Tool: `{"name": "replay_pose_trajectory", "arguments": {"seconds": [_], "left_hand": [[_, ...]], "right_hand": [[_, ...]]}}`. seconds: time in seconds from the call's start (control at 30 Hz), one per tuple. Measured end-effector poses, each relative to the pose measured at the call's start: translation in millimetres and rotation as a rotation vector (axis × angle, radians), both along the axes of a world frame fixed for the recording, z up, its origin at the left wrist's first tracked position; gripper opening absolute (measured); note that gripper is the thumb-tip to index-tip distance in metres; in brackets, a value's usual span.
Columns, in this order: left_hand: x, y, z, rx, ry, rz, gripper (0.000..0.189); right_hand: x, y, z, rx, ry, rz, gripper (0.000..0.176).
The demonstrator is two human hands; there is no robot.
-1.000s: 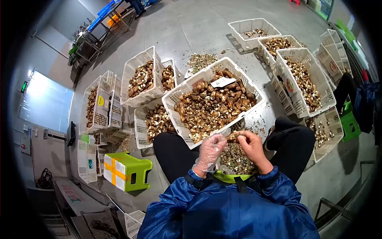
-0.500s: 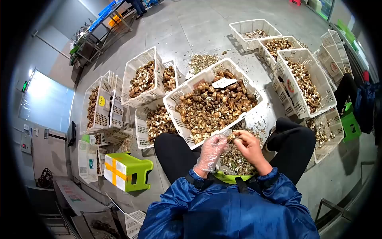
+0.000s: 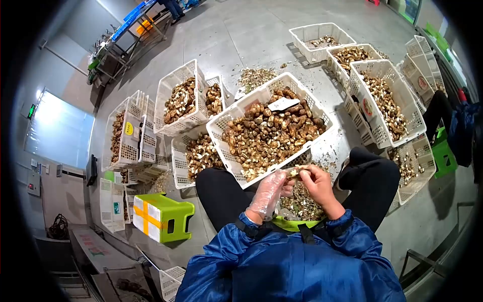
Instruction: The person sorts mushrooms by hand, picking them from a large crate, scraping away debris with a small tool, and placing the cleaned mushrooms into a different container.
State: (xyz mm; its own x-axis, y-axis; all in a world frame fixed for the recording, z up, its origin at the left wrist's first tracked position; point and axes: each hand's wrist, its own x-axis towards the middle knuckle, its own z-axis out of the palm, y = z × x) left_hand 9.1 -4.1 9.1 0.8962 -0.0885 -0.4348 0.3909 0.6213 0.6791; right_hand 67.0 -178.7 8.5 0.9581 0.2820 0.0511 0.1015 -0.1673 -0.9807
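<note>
**Hands close together on one mushroom**

Right hand [image 3: 318, 183], bare, has come up from the heap of trimmings [image 3: 301, 205], where it dipped half a second ago. It is level again with the gloved left hand [image 3: 271, 190]. Both are clamped on the same mushroom [image 3: 295, 172]. The left hand's fingers curl round one end and the right hand's fingertips pinch the other. Whether the right hand also holds a blade cannot be told.

The mushroom hangs between the knees, just off the near corner of the big white crate [image 3: 217, 143] and above the trimmings on the floor. The crate is heaped full as before, and the paper tag [image 3: 282, 104] towards its far edge has not moved. By the look of it, the dip shed a scrap, and work on this one piece is under way, not finished.
</note>
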Motion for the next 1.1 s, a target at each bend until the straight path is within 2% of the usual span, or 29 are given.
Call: {"name": "replay_pose_trajectory", "arguments": {"seconds": [0.07,0.17,0.27,0.3,0.33,0.4,0.5,0.6,0.63,0.77,0.87,0.9,0.93,1.0,1.1], "left_hand": [[-1.8,3.0,-8.6,-0.024,0.015,-0.006,0.037],[-1.2,-0.8,-16.3,0.014,-0.009,0.074,0.038],[-1.9,1.7,-15.3,-0.036,-0.075,0.084,0.042],[0.5,-0.1,-8.5,0.018,-0.135,0.065,0.049],[0.9,-4.0,6.0,0.141,-0.057,0.074,0.054],[2.1,-6.5,13.0,0.243,-0.167,0.098,0.051],[3.5,0.2,-13.7,0.41,-0.179,0.041,0.041],[2.4,-2.0,-3.7,0.961,-0.373,0.053,0.024],[2.6,-1.9,1.7,1.066,-0.405,0.037,0.025],[1.8,-8.8,1.8,0.55,-0.217,0.073,0.028],[1.9,-6.1,-3.7,0.611,-0.223,0.048,0.029],[2.0,-4.9,-5.8,0.614,-0.245,0.041,0.031],[1.6,-4.6,-7.8,0.615,-0.229,0.037,0.03],[0.2,-4.2,-10.6,0.619,-0.197,0.026,0.028],[0.6,-5.3,0.5,0.413,-0.087,0.03,0.023]], "right_hand": [[3.4,-3.8,-12.1,0.051,0.132,0.019,0.015],[4.4,-3.2,-33.1,0.102,0.109,0.018,0.016],[2.8,-1.2,-25.4,0.114,0.127,0.007,0.017],[2.6,-1.3,-17.4,0.111,0.157,0.008,0.017],[2.5,-1.1,-13.6,0.108,0.187,0.009,0.018],[4.1,-0.7,-26.4,0.131,0.166,0.021,0.019],[5.4,-2.2,-17.2,0.089,0.022,0.086,0.023],[0.9,2.2,-14.6,0.015,-0.094,0.079,0.023],[0.3,4.0,-10.7,0.002,-0.116,0.046,0.022],[6.1,-3.8,-30.2,0.179,0.228,0.026,0.019],[3.8,0.9,-19.1,0.218,0.144,0.039,0.019],[0.7,0.7,-8.5,0.105,0.07,0.052,0.018],[-0.6,1.1,-7.2,0.029,-0.147,0.07,0.017],[-0.4,2.5,-4.4,-0.011,-0.165,0.049,0.016],[5.6,0.5,-35.9,0.124,0.149,-0.009,0.016]]}}
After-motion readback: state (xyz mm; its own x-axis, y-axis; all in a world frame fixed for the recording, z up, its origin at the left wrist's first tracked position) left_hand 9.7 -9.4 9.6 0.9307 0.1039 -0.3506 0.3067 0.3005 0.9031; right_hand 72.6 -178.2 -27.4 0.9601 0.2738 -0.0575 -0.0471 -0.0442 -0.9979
